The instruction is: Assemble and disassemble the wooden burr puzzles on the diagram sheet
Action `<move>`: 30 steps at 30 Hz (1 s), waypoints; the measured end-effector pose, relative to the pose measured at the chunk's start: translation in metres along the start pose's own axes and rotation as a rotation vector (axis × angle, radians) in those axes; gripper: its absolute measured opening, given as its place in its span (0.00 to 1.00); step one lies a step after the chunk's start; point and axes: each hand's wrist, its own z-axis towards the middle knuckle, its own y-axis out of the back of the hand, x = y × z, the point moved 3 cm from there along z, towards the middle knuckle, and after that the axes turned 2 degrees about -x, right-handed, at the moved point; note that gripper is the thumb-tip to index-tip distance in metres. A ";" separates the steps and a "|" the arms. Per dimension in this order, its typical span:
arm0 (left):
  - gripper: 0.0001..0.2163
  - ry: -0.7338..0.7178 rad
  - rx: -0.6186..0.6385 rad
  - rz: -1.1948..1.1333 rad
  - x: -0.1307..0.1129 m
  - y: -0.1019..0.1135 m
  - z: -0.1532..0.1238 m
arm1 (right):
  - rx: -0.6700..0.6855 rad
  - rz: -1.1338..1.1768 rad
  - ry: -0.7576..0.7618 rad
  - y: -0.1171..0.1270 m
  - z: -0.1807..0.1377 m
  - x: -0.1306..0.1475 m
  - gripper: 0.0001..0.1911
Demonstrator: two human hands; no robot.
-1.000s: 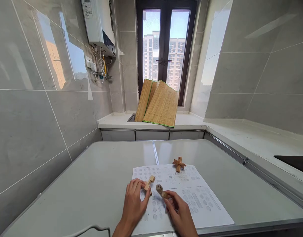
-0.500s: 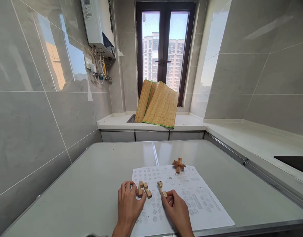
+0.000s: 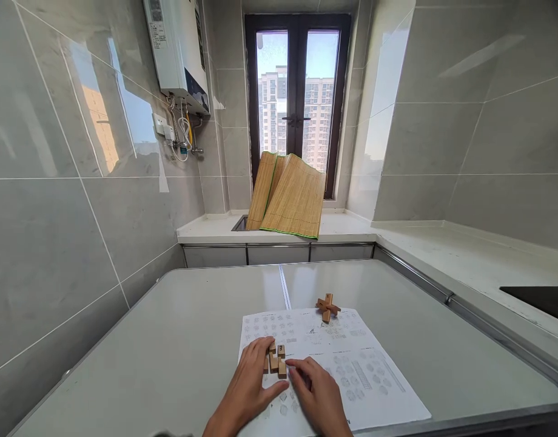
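Several small wooden puzzle pieces lie pressed together on a printed instruction sheet near the table's front edge. My left hand curls around them from the left, thumb and fingers against the wood. My right hand meets them from the right, its fingertips touching the pieces. An assembled wooden cross-shaped puzzle stands at the sheet's far edge, apart from both hands.
The grey table has a seam down its middle. Behind it runs a white counter with rolled bamboo mats leaning at the window. A water heater hangs on the left wall. A dark cooktop sits at right.
Both hands came together, bringing the separate wooden pieces into one cluster on the sheet. The view tilted slightly down.
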 end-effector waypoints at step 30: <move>0.18 -0.084 -0.075 0.189 0.075 0.028 0.076 | 0.024 0.043 -0.152 0.003 -0.001 0.002 0.16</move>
